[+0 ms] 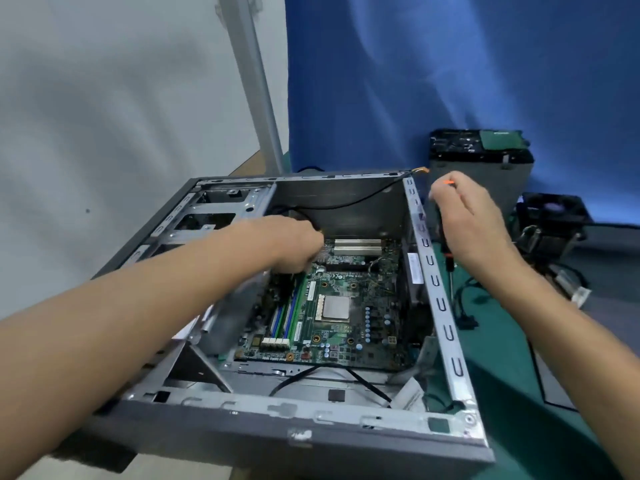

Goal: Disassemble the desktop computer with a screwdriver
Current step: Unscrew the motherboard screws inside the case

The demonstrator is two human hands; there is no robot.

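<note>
An open grey computer case [311,424] lies on its side with the green motherboard [346,306] showing inside, its bare CPU [335,307] near the middle. My left hand [294,244] reaches into the case over the board's far left part, fingers curled down near the RAM slots [287,313]; what it grips is hidden. My right hand [471,223] hovers just outside the case's right wall, gripping a screwdriver [449,268] with an orange-tipped handle, shaft pointing down.
A removed power supply or drive cage [481,161] stands at the back right. A black fan with heatsink [550,223] and loose cables [467,306] lie on the green mat [502,358] to the right. Blue cloth hangs behind.
</note>
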